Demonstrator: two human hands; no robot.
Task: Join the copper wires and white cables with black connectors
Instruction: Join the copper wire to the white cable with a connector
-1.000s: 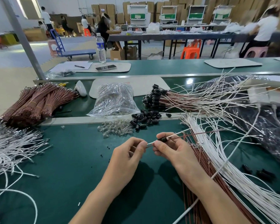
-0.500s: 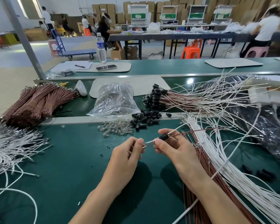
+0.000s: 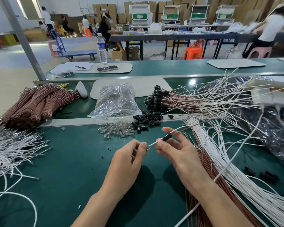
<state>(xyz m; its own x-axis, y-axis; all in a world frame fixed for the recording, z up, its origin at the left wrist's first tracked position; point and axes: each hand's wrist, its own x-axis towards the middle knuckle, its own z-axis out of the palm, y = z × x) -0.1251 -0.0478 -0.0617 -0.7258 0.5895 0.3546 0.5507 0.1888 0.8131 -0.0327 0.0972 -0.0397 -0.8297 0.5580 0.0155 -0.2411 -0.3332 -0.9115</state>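
My left hand (image 3: 130,157) pinches the metal tip of a white cable (image 3: 152,144) over the green table. My right hand (image 3: 175,149) holds the same cable and a copper wire (image 3: 185,129) just behind a black connector (image 3: 167,137) that sits on both. Loose black connectors (image 3: 147,119) lie in a pile just beyond my hands. Finished joined wires (image 3: 179,100) with black ends lie stacked at the back right. Loose white cables (image 3: 233,176) and copper wires (image 3: 202,154) fan out under my right forearm.
Bundled copper wires (image 3: 38,104) lie at the back left, loose white cables (image 3: 8,149) at the left edge. A clear plastic bag (image 3: 116,102) and small glass bulbs (image 3: 117,131) sit behind my hands. A black plastic sheet (image 3: 272,126) covers the right.
Both hands have lifted slightly and moved apart, and the black connector has slid further along the wires toward my right hand, baring more white cable between the hands.
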